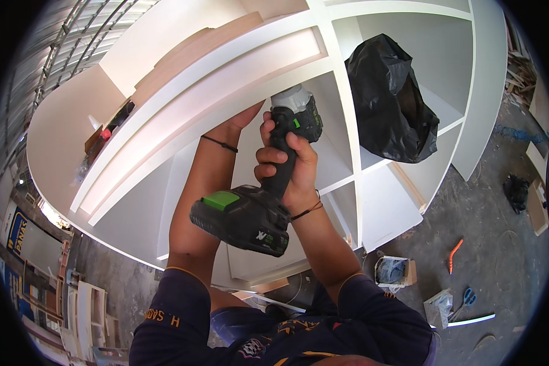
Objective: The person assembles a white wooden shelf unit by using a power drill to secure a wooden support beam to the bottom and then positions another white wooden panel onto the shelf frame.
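My right hand [290, 168] grips the black handle of a cordless drill [268, 183] with green marks and a big battery at its base. The drill's grey head [296, 100] points up into a compartment of a white shelf cabinet [226, 79]. My left hand [245, 116] reaches up beside the drill head and presses against the underside of a white shelf board; its fingers are hidden behind the board. A thin black band circles each wrist.
A black plastic bag [390, 100] sits in the cabinet compartment to the right. On the concrete floor lie a small open box [393, 271], blue-handled scissors [466, 299], an orange tool [454, 255] and a white strip [473, 319]. Tools rest on the cabinet's left top [110, 131].
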A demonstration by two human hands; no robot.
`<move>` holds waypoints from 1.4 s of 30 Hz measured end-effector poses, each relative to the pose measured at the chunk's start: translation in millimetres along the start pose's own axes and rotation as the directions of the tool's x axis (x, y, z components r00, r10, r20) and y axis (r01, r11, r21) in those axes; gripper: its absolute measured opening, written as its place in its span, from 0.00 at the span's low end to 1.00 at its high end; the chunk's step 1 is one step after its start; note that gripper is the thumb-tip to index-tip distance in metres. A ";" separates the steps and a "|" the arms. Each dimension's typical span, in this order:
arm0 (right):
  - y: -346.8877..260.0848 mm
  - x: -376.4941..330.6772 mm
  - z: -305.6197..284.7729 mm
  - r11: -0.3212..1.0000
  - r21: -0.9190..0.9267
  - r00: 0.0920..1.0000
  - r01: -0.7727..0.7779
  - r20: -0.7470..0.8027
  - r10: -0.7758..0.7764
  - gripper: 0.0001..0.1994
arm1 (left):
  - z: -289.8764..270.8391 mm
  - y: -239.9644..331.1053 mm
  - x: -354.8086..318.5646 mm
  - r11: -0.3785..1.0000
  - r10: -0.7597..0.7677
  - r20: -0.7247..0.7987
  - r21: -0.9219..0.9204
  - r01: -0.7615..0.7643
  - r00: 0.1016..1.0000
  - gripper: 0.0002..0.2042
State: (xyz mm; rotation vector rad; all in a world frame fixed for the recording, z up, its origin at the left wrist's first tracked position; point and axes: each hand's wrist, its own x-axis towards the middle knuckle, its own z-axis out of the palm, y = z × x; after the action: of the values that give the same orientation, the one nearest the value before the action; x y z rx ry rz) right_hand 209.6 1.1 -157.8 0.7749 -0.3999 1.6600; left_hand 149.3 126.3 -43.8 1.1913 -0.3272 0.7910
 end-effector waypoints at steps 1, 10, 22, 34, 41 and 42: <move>0.8 0.4 -0.6 1.000 -0.027 1.000 0.015 -0.002 -0.015 0.23 | -0.3 0.9 -0.8 0.999 -0.025 0.009 -0.038 0.025 1.000 0.15; -3.7 9.0 -9.6 1.000 -0.016 0.998 -0.017 0.055 0.018 0.24 | -9.8 4.7 -0.4 0.998 -0.042 0.017 -0.049 0.043 0.999 0.18; -3.9 8.4 -4.6 0.999 -0.031 0.999 -0.023 0.044 0.025 0.24 | 5.1 7.4 -3.6 0.990 -0.043 -0.017 -0.133 0.040 0.999 0.17; 6.0 15.8 2.5 0.996 -0.092 1.000 -0.007 -0.015 0.005 0.21 | -22.0 20.2 -8.9 0.994 -0.105 0.082 0.028 0.103 0.991 0.23; 6.9 19.0 0.6 0.998 -0.065 1.000 0.007 -0.014 -0.008 0.21 | -17.4 18.5 -8.0 0.994 -0.068 0.167 0.098 0.052 0.984 0.20; 7.0 19.1 0.2 0.998 -0.065 1.000 0.008 -0.006 -0.008 0.21 | -18.2 18.2 -8.4 0.995 -0.049 0.158 0.095 0.034 0.986 0.20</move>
State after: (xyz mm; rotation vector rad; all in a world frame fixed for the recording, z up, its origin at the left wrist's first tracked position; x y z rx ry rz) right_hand 201.6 13.2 -143.6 0.7219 -0.4442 1.6337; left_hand 127.7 142.5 -42.8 1.3478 -0.4002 0.6813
